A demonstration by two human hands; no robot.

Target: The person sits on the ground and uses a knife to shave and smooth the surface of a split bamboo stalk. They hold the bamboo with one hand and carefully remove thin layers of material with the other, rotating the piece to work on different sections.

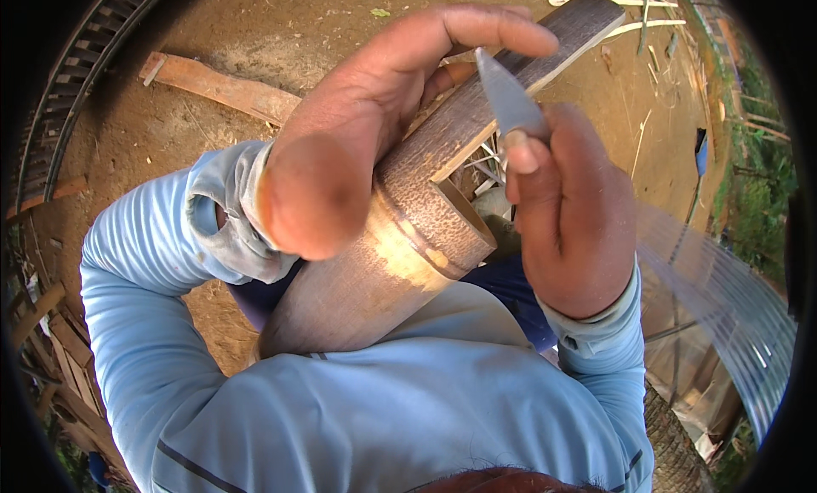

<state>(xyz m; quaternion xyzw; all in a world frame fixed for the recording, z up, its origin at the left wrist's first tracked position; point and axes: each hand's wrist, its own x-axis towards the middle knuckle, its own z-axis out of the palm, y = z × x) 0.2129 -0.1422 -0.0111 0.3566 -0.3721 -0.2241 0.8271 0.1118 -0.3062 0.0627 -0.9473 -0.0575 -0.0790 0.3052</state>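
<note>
A thick bamboo tube [366, 276] slants across my lap, its lower end close to my torso. Beyond a stepped cut with an open rim, a long flat strip of its wall [489, 102] runs on to the upper right. My left hand [357, 110] is over the left side of this strip, thumb raised toward the camera and fingers stretched apart; one fingertip appears to meet the strip's edge. Closed around a knife [509, 97], my right hand [574, 212] is just right of the strip. The pointed blade sticks up toward my left fingers; the handle is hidden in my grip.
A wooden plank [221, 89] lies on the dirt ground [357, 34] at the far left. Thin pale slivers [651, 25] are scattered at the far right. Corrugated sheeting [723, 297] stands at the right, and a slatted frame [72, 76] curves along the left.
</note>
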